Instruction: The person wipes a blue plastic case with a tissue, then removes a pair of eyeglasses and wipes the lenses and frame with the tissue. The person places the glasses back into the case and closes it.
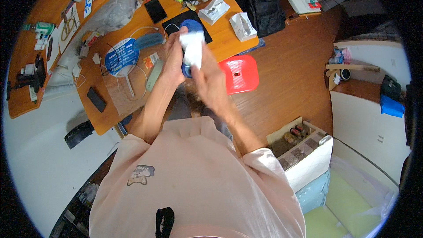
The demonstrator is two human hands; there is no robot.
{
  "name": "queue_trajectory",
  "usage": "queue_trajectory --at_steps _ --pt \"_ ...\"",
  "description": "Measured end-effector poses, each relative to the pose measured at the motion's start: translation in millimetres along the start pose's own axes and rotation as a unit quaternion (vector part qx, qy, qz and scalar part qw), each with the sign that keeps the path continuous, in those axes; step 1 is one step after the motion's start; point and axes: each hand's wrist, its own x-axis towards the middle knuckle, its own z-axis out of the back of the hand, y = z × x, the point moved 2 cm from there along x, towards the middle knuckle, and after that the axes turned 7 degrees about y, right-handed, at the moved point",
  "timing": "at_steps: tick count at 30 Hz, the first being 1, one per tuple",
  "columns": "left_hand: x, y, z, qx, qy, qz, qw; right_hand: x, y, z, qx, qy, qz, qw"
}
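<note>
My left hand [174, 58] grips a dark blue object [191, 24] with rounded ends, held above the near part of the wooden desk. Its middle is hidden by my hands and a white tissue or wipe [192, 48], so its exact kind is unclear. Blurred, my right hand [210, 82] presses the white sheet against the blue object. Under and behind them lies a flat black pad or laptop [172, 21]. Left of my hands are a fuzzy blue elongated item [148, 41] and a pale green case [154, 76].
The wooden desk [228, 44] also bears a blue hand fan [122, 58], glasses, a white cable, a black smartphone [155, 10], a second dark device [96, 99], keys and open white packets [214, 10]. A red stool [241, 74] stands right of the desk, a black backpack [261, 3] beyond.
</note>
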Motion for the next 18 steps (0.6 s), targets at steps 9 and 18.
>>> queue_trajectory --at_steps 9,18 --pt "8 14 2 -0.053 0.000 0.009 0.999 26 -13 9 -0.073 0.032 0.031 0.996" --pt "21 21 -6 -0.010 -0.177 -0.094 0.980 -17 -33 -20 0.101 -0.112 -0.131 0.980"
